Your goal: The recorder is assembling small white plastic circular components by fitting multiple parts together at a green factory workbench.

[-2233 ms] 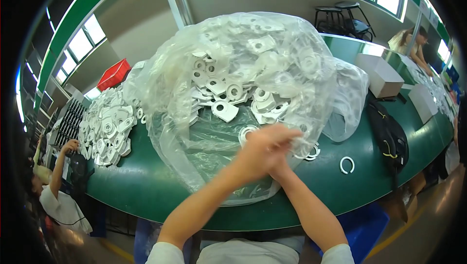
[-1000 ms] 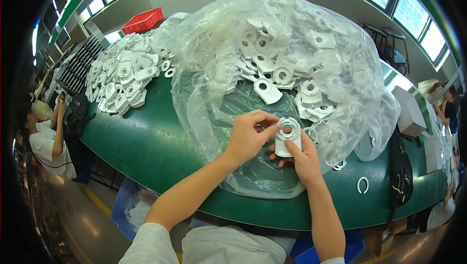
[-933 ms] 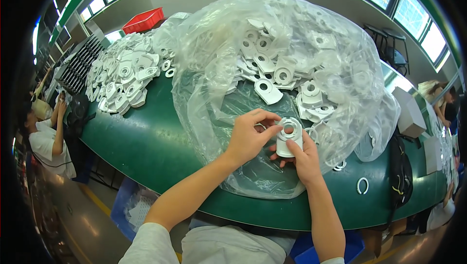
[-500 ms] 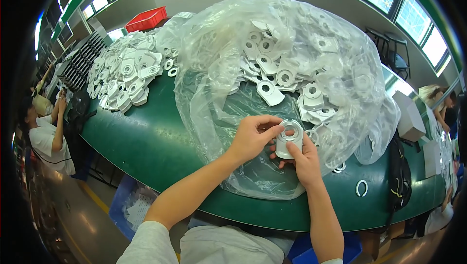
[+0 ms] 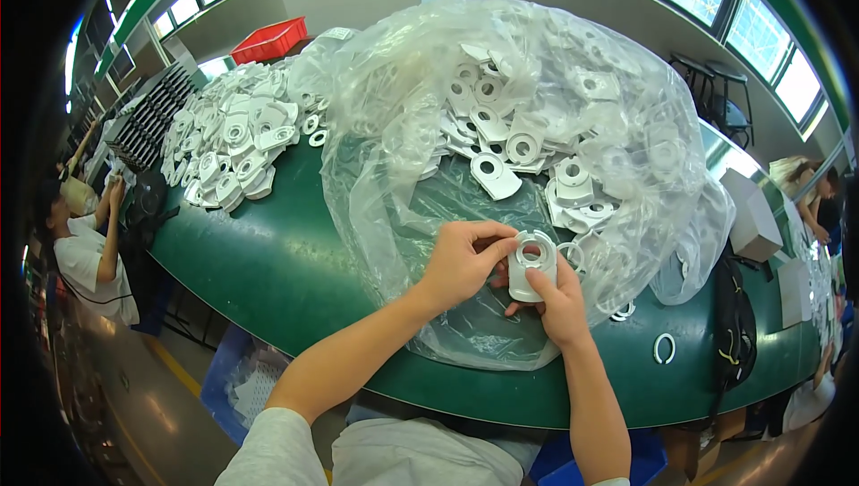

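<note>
A white plastic plate with a round hole and raised collar (image 5: pixel 535 285) is held upright over the near part of the clear bag. My right hand (image 5: pixel 564 302) grips it from the right, thumb across its front and fingers behind. My left hand (image 5: pixel 465 262) pinches the rim of the collar at its upper left; its other fingertips are partly hidden behind the plate. Beyond my hands the large clear plastic bag (image 5: pixel 385 217) lies open, with many similar white plates (image 5: pixel 495 177) heaped inside. A thin white ring (image 5: pixel 571 258) rests just right of the held plate.
Another heap of white plates (image 5: pixel 237 141) covers the green table (image 5: pixel 259 244) on the left, near a red tray (image 5: pixel 268 40). At right are a loose white ring (image 5: pixel 664 349), a black bag (image 5: pixel 736 325) and a grey box (image 5: pixel 750 217). A blue bin (image 5: pixel 224 379) stands below. Co-workers sit at both sides.
The held plate has come slightly down and toward me, and its face has tilted a little. Both hands keep hold of it. The heaps and the bag look the same.
</note>
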The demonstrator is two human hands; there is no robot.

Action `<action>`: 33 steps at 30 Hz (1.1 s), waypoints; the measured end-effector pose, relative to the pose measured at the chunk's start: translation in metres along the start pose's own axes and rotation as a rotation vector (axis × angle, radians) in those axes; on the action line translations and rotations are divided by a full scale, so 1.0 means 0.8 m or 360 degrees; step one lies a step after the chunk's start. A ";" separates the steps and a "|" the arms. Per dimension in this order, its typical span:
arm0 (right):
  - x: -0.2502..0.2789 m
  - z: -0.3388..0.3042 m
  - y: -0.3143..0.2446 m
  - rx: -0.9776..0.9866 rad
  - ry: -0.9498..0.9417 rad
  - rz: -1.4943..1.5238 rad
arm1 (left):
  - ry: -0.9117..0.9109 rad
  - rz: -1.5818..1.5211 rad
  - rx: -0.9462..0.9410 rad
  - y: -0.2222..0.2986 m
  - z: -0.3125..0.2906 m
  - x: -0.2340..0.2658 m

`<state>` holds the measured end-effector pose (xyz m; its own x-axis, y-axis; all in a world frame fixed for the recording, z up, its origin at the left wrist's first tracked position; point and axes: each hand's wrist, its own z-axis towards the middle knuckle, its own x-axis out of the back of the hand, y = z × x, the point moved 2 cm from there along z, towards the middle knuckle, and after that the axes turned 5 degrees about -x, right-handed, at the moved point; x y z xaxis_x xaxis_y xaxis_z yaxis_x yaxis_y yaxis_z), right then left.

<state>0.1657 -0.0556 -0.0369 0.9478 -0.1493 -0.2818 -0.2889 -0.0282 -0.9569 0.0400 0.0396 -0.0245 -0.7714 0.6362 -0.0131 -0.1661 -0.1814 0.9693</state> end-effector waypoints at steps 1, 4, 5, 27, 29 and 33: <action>-0.002 -0.001 -0.001 -0.0014 0.0014 0.0012 | 0.0008 0.0046 0.0003 0.003 -0.001 -0.001; 0.002 0.001 0.002 0.0036 0.0008 0.0142 | 0.0002 0.0052 -0.0027 0.006 -0.003 -0.003; 0.003 0.001 0.003 0.0038 0.0006 0.0143 | 0.0003 0.0055 -0.0028 0.005 -0.002 -0.003; 0.008 -0.003 0.007 0.0270 0.0058 -0.0568 | -0.0259 0.0155 -0.0305 0.017 0.004 0.005; 0.006 -0.004 0.007 0.0269 0.0031 -0.0527 | -0.0282 0.0246 -0.0404 0.018 0.002 0.004; -0.004 -0.009 0.005 0.0145 0.0047 -0.0414 | -0.0201 0.0551 -0.0692 0.017 -0.003 0.003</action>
<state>0.1607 -0.0625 -0.0394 0.9838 -0.1773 -0.0252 -0.0220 0.0198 -0.9996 0.0346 0.0367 -0.0118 -0.7508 0.5645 0.3429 -0.1747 -0.6704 0.7211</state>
